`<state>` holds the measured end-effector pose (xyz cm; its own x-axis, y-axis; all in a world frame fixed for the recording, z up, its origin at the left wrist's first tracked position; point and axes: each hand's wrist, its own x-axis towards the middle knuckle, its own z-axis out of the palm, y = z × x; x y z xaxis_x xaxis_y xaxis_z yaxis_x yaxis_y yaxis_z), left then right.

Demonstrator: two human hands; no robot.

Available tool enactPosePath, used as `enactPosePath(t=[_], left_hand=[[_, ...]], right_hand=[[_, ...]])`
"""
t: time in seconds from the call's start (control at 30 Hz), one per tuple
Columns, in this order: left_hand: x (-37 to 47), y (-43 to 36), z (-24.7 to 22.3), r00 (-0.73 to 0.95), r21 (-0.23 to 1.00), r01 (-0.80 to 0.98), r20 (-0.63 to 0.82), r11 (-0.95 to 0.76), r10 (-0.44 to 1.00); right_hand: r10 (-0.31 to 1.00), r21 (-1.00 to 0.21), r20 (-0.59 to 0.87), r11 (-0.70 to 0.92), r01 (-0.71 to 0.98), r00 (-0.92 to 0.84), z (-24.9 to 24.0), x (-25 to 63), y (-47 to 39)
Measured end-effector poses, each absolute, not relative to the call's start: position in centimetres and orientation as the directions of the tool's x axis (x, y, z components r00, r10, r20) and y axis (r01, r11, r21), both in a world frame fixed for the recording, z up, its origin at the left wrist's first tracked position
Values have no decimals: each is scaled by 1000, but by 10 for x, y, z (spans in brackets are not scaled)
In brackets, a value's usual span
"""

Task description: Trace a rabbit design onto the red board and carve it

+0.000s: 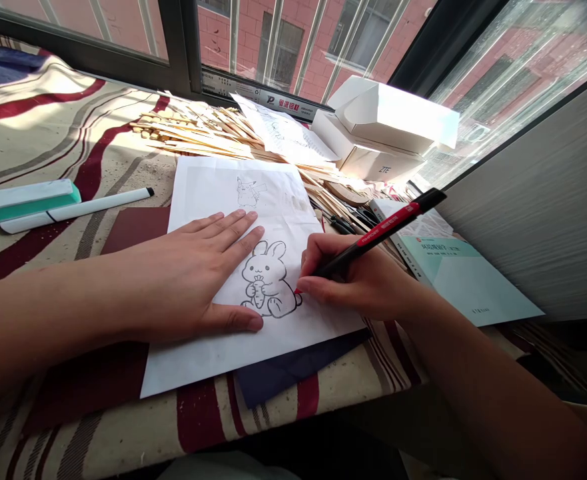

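Note:
My right hand (353, 273) grips a black and red pen (388, 227), its red tip at the tail of a rabbit drawing (273, 280). The rabbit is outlined in dark lines and holds a carrot. My left hand (213, 267) lies flat with fingers spread on the white sheet of paper (193, 363), left of the rabbit. Higher on the same sheet is a smaller, fainter cartoon figure (248, 192). Beneath the paper lie a dark red sheet (133, 230) and a dark blue sheet (298, 370).
A white pen (78, 210) and a teal-and-white case (26, 200) lie at left. Wooden sticks (198, 130), another drawn sheet (286, 130) and a white box (378, 157) stand by the window. At right is a light green book (466, 277). A striped cloth (118, 440) covers the table.

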<state>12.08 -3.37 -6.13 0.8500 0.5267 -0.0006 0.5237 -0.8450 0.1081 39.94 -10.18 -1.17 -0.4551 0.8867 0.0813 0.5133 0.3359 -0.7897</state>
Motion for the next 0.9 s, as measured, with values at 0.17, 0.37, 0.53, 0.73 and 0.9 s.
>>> enactPosePath(t=[0.17,0.37,0.53,0.73,0.9], left_hand=[[125,-36,-53,838,139,545,-59,-827,542],[121,-34,-60,846,103,530,7,-842,533],[120,-35,-63,847,112,527,3,-842,531],[131,-40,-41,799,138,600,-156,-788,581],[137,-42,-30,774,129,623,-243,-772,584]], right_hand=[[891,-845,105,315,433,-442,-14,400,-104],[863,-921,127,285,264,-489,-15,391,-111],[883,-911,89,259,321,-462,-12,381,-114],[898,-893,12,207,399,-439,-9,388,-114],[899,-892,62,245,380,-434,-10,395,-110]])
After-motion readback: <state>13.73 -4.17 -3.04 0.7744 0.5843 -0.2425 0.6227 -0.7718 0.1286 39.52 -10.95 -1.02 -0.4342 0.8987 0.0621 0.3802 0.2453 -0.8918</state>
